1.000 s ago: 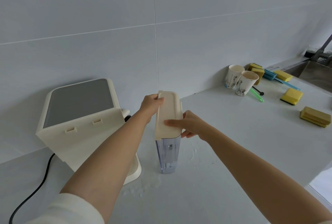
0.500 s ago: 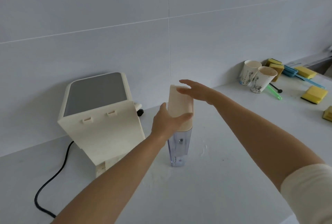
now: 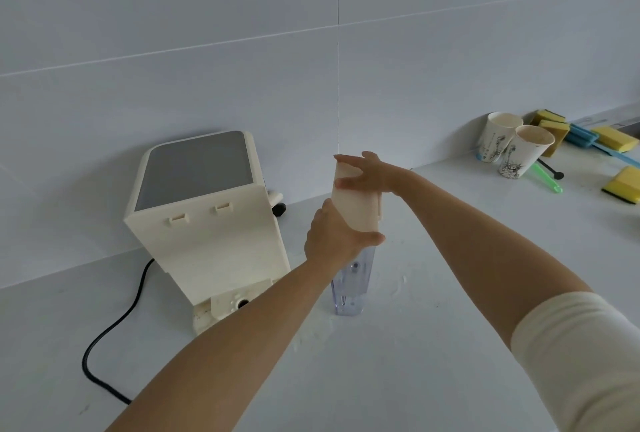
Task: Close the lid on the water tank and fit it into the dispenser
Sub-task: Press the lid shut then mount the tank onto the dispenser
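The clear water tank stands upright on the white counter, its cream lid lying flat on top. My left hand grips the near end of the tank just under the lid, thumb across its front edge. At the lid's far end my right hand is wrapped over it, fingers curled down its side. Left of the tank stands the cream dispenser with a grey top panel, its open back facing me and a base socket low down.
A black power cord loops from the dispenser across the counter at left. Two paper cups, yellow sponges, a blue brush and a green stick lie at the back right. The tiled wall runs close behind.
The view has shifted so the tank sits more to the right of the dispenser. My right hand has come down from hovering flat over the lid to gripping its far end.
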`<action>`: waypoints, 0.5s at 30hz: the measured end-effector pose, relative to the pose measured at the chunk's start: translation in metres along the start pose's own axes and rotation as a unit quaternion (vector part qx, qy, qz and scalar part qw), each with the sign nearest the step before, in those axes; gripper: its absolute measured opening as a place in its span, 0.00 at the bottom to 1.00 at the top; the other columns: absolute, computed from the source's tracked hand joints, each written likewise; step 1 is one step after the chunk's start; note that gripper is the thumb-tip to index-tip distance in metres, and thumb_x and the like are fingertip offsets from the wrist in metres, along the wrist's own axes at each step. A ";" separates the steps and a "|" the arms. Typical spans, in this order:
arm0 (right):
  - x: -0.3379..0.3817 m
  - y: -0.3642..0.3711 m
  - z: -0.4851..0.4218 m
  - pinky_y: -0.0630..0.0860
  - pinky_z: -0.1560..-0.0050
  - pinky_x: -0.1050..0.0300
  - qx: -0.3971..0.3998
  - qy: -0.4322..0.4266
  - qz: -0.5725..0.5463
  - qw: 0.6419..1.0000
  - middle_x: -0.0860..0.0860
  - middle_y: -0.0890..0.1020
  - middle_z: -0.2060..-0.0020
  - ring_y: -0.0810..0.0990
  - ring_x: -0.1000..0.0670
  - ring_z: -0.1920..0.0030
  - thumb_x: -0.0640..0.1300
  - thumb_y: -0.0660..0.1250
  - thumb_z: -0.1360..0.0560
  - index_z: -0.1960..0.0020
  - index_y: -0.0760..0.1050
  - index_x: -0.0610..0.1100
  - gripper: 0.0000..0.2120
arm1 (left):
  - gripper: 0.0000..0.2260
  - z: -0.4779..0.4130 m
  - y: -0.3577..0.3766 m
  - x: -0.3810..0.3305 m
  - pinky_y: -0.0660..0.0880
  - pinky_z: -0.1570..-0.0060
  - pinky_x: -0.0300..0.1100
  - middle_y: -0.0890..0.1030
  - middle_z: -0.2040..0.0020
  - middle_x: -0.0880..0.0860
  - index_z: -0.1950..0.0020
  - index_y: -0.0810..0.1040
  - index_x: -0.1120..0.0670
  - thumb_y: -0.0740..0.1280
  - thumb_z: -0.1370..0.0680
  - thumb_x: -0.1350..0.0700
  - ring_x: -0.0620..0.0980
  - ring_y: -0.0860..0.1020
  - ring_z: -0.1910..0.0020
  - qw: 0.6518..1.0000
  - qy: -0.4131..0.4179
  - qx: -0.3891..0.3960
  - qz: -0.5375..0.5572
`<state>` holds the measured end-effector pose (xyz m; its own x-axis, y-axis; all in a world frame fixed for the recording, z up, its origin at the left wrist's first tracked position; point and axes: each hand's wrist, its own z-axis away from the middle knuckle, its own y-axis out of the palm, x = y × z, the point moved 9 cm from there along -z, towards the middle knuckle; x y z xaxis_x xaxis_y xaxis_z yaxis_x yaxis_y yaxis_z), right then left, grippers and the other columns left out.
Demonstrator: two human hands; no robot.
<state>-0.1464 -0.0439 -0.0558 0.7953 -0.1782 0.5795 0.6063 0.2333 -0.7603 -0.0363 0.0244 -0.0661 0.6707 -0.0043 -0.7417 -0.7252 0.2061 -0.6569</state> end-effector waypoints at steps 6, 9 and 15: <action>0.001 -0.001 -0.003 0.66 0.35 0.45 0.018 -0.015 0.040 0.999 0.44 0.58 0.28 0.62 0.39 0.31 0.58 0.61 0.27 0.30 0.59 0.59 0.28 | 0.37 0.000 -0.001 -0.005 0.73 0.43 0.46 0.75 0.38 0.54 0.34 0.65 0.56 0.76 0.37 0.47 0.54 0.74 0.40 1.000 0.012 0.011 -0.019; -0.003 -0.006 -0.002 0.69 0.39 0.47 0.012 -0.010 0.038 0.999 0.44 0.64 0.31 0.67 0.40 0.35 0.58 0.62 0.28 0.31 0.61 0.57 0.27 | 0.36 -0.003 -0.005 -0.005 0.71 0.48 0.43 0.75 0.39 0.53 0.34 0.66 0.55 0.76 0.37 0.49 0.53 0.73 0.41 0.999 0.027 0.037 -0.024; -0.023 -0.020 0.003 0.71 0.44 0.51 -0.023 0.011 0.027 0.999 0.42 0.69 0.35 0.72 0.41 0.40 0.57 0.65 0.29 0.33 0.63 0.52 0.27 | 0.31 -0.014 -0.016 -0.011 0.71 0.53 0.44 0.75 0.47 0.52 0.36 0.69 0.56 0.76 0.35 0.52 0.52 0.72 0.48 0.985 0.075 0.128 -0.087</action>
<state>-0.1773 -0.0412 -0.0529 0.8268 -0.1866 0.5306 0.5607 0.1997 -0.8035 -0.0345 0.0078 -0.0496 0.7371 -0.2020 -0.6449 -0.5254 0.4289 -0.7348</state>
